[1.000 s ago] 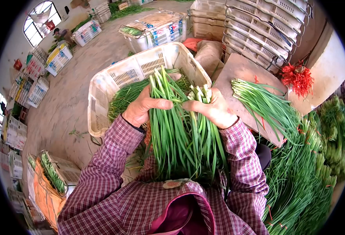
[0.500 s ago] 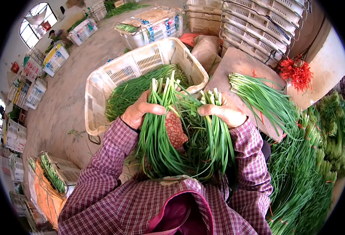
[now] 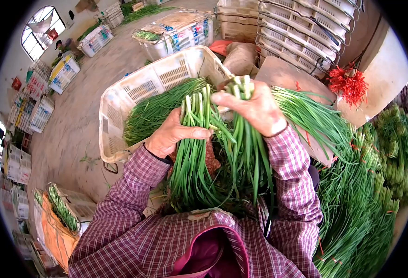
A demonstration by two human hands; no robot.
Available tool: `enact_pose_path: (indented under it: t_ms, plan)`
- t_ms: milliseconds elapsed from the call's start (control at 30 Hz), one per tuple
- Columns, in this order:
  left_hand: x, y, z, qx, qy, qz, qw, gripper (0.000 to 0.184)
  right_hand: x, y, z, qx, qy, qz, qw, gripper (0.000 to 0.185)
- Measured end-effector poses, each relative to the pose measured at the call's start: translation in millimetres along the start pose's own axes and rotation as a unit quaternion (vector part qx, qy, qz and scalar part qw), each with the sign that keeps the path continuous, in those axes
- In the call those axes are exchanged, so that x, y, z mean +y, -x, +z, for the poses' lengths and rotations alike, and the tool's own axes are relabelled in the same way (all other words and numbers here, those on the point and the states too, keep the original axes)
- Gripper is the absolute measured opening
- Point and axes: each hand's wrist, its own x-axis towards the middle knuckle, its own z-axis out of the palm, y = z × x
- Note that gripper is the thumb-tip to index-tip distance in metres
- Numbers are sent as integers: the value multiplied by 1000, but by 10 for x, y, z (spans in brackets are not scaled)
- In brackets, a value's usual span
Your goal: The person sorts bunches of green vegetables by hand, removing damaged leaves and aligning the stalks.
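Note:
My left hand (image 3: 174, 134) is closed round a bunch of garlic chives (image 3: 190, 160), its white cut ends up and its leaves hanging toward my lap. To its right, my right hand (image 3: 257, 109) grips a second bunch of chives (image 3: 250, 153) just below the stem ends, back of the hand toward me. A few stems cross between the two bunches. Behind them a reddish patterned cloth (image 3: 211, 160) shows in part. Beyond my left hand, loose chives (image 3: 157, 113) lie in a white plastic crate (image 3: 134, 85).
On a board (image 3: 275, 72) at right lies another bunch of chives (image 3: 305, 113). A bundle of red ties (image 3: 347, 85) hangs beside it. Tied chives (image 3: 347, 217) are heaped at lower right. Stacked crates (image 3: 301, 34) stand behind; a filled crate (image 3: 76, 204) is at left.
My right hand has moved up and left with its bunch, closer to the left one, and has turned its back toward me. My left hand has shifted slightly right, still gripping its bunch.

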Motion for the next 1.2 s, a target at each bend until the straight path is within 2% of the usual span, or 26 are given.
enact_pose_path:
  t_ms: [33, 67, 133, 167, 233, 267, 333, 467, 633, 700, 800, 900, 967, 1000, 1067, 1133, 1200]
  plan:
    - [23, 13, 93, 18, -6, 24, 1000, 60, -3, -33, 47, -23, 37, 19, 999, 35]
    - [37, 20, 142, 36, -13, 47, 998, 57, -21, -43, 99, -17, 59, -56, 997, 35]
    - [25, 11, 130, 19, -13, 52, 998, 58, 29, -55, 223, 39, 62, -97, 993, 30]
    - [32, 14, 136, 33, -1, 44, 998, 58, 32, -44, 222, 38, 62, -97, 993, 30]
    - [-8, 24, 116, 79, 23, 55, 995, 56, 1, -23, 215, 35, -33, -26, 999, 19]
    - [-15, 24, 109, 79, 24, 55, 995, 56, 31, -23, 221, 35, -32, -25, 999, 19]
    - [-17, 12, 98, 74, 114, 29, 990, 53, 137, -24, 237, 39, -132, -15, 990, 13]
    - [-78, -23, 36, 84, 160, 16, 983, 45, 186, 2, 299, 78, -170, -3, 982, 12]
    - [-10, 4, 42, 95, 159, 0, 983, 36, 173, 16, 343, 74, -180, -3, 981, 14]
    - [36, -19, 65, 87, 166, 5, 982, 35, 132, 11, 357, 28, -177, -16, 984, 15]
    - [46, -27, 95, 84, 196, 11, 977, 31, 148, -34, 360, 25, -161, -16, 986, 15]
    - [18, -26, 103, 121, 206, 5, 971, 27, 126, 8, 328, 53, -112, -23, 992, 13]
    - [12, 20, 102, 156, 124, 71, 977, 25, 100, 61, 292, 97, -71, -27, 992, 14]
    - [1, 30, 77, 168, 97, 93, 977, 24, 130, 67, 275, 110, -125, -34, 985, 14]
    - [-49, -4, -91, 133, 152, 45, 978, 23, 157, 85, 224, 126, -165, -29, 978, 14]
    - [-27, -10, -36, 161, 100, 49, 981, 19, 142, 93, 211, 113, -154, -24, 981, 14]
    - [51, -15, 28, 101, 118, 49, 987, 22, 146, 64, 218, 45, -126, -16, 991, 15]
